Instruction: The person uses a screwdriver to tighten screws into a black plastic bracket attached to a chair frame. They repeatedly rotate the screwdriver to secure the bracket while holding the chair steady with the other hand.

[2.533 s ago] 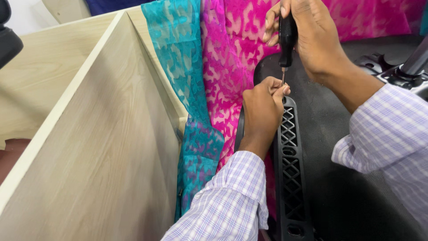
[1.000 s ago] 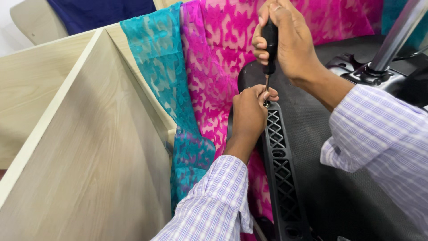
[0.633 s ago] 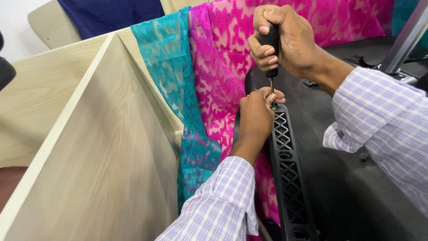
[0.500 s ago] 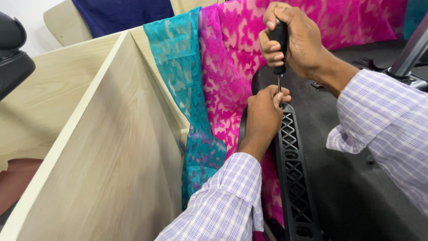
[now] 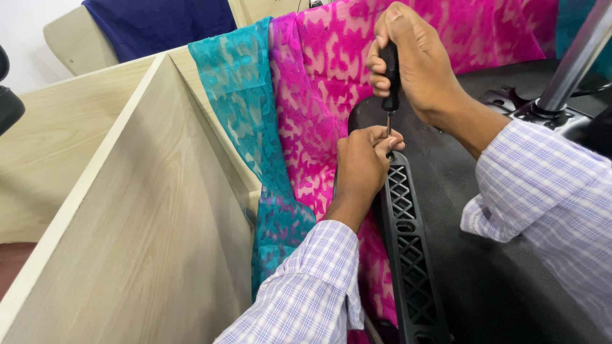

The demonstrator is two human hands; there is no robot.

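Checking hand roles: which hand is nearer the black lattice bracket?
Left. The left hand rests at the top end of the black lattice bracket, fingers at the screwdriver tip. The right hand is higher, gripping the screwdriver handle above the bracket.

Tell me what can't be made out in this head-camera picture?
- Screwdriver tip and any screw: hidden by the left hand fingers.
- Lower end of the black lattice bracket: cut off by the bottom edge.
- Top of the metal pole: cut off by the top-right corner.
- Screwdriver handle: mostly covered by the right hand.
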